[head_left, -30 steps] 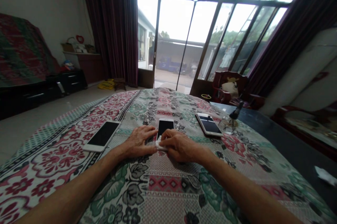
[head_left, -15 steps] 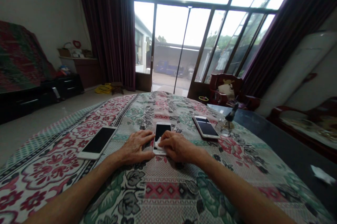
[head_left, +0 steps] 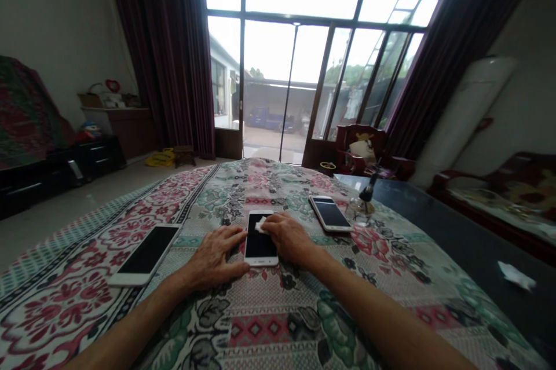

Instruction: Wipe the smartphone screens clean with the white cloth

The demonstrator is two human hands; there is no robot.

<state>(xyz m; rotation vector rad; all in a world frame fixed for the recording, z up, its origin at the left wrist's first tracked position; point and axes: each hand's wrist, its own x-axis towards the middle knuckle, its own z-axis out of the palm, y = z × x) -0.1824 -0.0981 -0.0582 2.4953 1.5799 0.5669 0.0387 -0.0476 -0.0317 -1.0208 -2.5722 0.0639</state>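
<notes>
A white smartphone (head_left: 261, 246) with a dark screen lies flat on the patterned tablecloth between my hands. My left hand (head_left: 217, 255) rests on the cloth with fingers stretched out and thumb apart, its tips touching the phone's left edge. My right hand (head_left: 289, 238) pinches a small wad of white tissue (head_left: 260, 224) against the upper part of the screen. To the left lies a second white phone (head_left: 147, 255), screen up. A third phone (head_left: 330, 213), pale-framed, is beyond my right hand.
A clear glass holder (head_left: 361, 211) with a dark object in it stands right of the third phone. The floral tablecloth (head_left: 260, 306) covers much of the dark table (head_left: 464, 242). A crumpled white tissue (head_left: 516, 275) lies at the right. Wooden chairs and glass doors are farther back.
My right hand has slid the tissue from the lower part of the phone's screen up towards its top. My left hand stays at the phone's left edge. The camera view has shifted slightly.
</notes>
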